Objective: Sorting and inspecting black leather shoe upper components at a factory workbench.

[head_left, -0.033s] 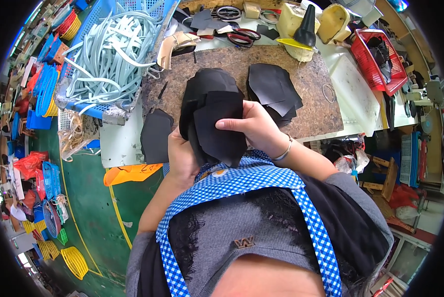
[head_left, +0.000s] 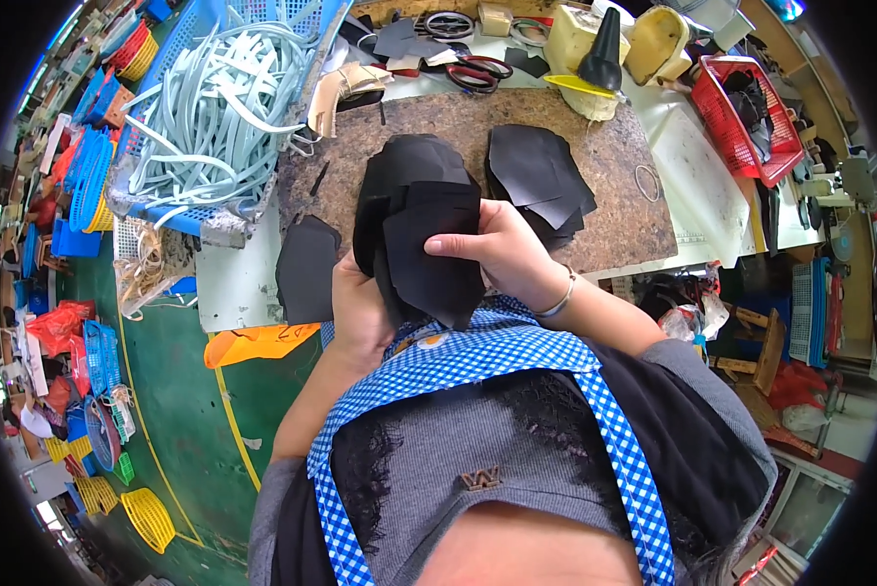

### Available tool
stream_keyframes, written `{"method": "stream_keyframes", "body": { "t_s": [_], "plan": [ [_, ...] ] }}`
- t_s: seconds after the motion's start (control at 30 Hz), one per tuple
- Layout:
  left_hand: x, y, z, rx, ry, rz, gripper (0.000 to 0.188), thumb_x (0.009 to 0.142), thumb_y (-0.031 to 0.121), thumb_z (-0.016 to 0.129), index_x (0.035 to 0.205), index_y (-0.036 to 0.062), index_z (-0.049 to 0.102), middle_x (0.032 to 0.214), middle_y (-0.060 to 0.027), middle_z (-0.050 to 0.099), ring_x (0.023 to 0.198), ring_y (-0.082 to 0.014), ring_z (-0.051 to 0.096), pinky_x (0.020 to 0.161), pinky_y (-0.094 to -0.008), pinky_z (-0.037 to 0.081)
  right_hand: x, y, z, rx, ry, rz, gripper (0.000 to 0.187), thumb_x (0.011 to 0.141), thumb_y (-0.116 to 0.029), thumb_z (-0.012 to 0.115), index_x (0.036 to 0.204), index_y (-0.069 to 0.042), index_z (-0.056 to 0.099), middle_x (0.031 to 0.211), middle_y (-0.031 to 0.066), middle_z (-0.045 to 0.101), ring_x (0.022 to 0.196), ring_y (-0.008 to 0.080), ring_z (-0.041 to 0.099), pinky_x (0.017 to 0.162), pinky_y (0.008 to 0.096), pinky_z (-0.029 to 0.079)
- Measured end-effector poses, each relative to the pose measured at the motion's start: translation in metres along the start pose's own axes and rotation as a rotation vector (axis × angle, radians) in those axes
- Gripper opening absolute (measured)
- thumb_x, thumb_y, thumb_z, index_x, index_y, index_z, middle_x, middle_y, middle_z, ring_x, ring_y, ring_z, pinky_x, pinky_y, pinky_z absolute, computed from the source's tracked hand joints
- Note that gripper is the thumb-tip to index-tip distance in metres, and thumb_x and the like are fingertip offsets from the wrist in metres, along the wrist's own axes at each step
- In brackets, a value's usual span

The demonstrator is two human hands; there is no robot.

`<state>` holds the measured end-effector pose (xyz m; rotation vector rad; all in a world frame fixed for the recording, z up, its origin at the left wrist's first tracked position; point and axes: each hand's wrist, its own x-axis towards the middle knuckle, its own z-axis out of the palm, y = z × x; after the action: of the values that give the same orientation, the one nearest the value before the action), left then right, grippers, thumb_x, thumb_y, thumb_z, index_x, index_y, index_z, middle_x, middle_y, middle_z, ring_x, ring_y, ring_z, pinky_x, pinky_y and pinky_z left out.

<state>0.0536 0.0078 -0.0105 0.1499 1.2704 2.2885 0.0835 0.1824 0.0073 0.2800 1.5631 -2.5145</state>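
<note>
My left hand (head_left: 360, 308) is closed around the lower left side of a bundle of black cut sheet pieces (head_left: 380, 210), its fingers mostly hidden behind them. With the thumb on top, my right hand (head_left: 507, 249) pinches a black sheet piece (head_left: 428, 278) at the front of the bundle. Whether they are leather or another material is not plain. On the worn brown board (head_left: 614, 230), a stack of similar black pieces (head_left: 536, 171) lies to the right. More black pieces (head_left: 306, 273) rest left of my left hand.
A blue basket (head_left: 179, 217) of pale blue strips stands at the left. Red-handled scissors (head_left: 477, 73), tape rolls and a black cone (head_left: 602, 59) lie along the back. At the far right sits a red basket (head_left: 790, 161) of dark scraps. An orange sheet (head_left: 257, 345) hangs at the front edge.
</note>
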Motion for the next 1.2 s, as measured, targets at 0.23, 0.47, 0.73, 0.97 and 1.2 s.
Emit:
{"method": "stream_keyframes", "body": {
  "t_s": [0.23, 0.47, 0.73, 0.97, 1.2],
  "plan": [
    [0.010, 0.008, -0.004, 0.047, 0.180, 0.075, 0.023, 0.094, 0.012, 0.053, 0.113, -0.0012, 0.058, 0.106, -0.0075, 0.062, 0.090, -0.0140, 0.061, 0.080, -0.0268, 0.050, 0.002, -0.045, -0.066, -0.228, 0.266, -0.327, 0.039, 0.076, -0.005, 0.074, 0.108, 0.005, 0.056, 0.100, 0.0115, 0.065, 0.087, 0.0169, 0.063, 0.077, 0.0290, 0.054],
    [0.011, -0.014, 0.014, 0.116, 0.069, 0.086, 0.022, 0.089, 0.005, 0.061, 0.111, -0.0005, 0.060, 0.106, -0.0058, 0.064, 0.093, -0.0114, 0.060, 0.086, -0.0237, 0.046, 0.004, -0.027, -0.062, -1.164, 0.552, -0.810, 0.044, 0.066, -0.025, 0.083, 0.098, -0.005, 0.060, 0.087, 0.0068, 0.062, 0.078, 0.0177, 0.060, 0.071, 0.0310, 0.050],
    [0.009, -0.001, 0.011, -0.110, 0.068, -0.139, 0.014, 0.088, 0.008, 0.063, 0.101, 0.0031, 0.063, 0.091, -0.0034, 0.065, 0.082, -0.0103, 0.062, 0.077, -0.0242, 0.051, 0.003, -0.004, -0.034, -0.446, 0.184, -0.237, 0.022, 0.079, -0.018, 0.075, 0.071, -0.003, 0.061, 0.061, -0.0087, 0.049, 0.058, -0.0002, 0.041, 0.049, 0.0181, 0.034],
    [0.007, -0.001, -0.006, -0.268, 0.034, -0.192, 0.008, 0.086, 0.006, 0.064, 0.094, 0.0041, 0.066, 0.087, -0.0055, 0.067, 0.080, -0.0146, 0.065, 0.074, -0.0277, 0.054, 0.009, 0.007, -0.030, 0.082, 0.059, 0.098, 0.014, 0.081, -0.014, 0.073, 0.079, -0.003, 0.065, 0.073, -0.0036, 0.059, 0.064, 0.0024, 0.051, 0.056, 0.0174, 0.039],
    [0.008, 0.006, 0.002, -0.376, 0.042, -0.239, 0.009, 0.087, 0.009, 0.063, 0.095, 0.0043, 0.064, 0.099, -0.0087, 0.066, 0.093, -0.0180, 0.064, 0.084, -0.0309, 0.052, 0.005, 0.012, -0.022, 0.059, 0.128, -0.151, 0.036, 0.081, -0.005, 0.070, 0.113, 0.000, 0.054, 0.082, 0.0006, 0.064, 0.070, 0.0044, 0.057, 0.061, 0.0169, 0.044]
  ]
}}
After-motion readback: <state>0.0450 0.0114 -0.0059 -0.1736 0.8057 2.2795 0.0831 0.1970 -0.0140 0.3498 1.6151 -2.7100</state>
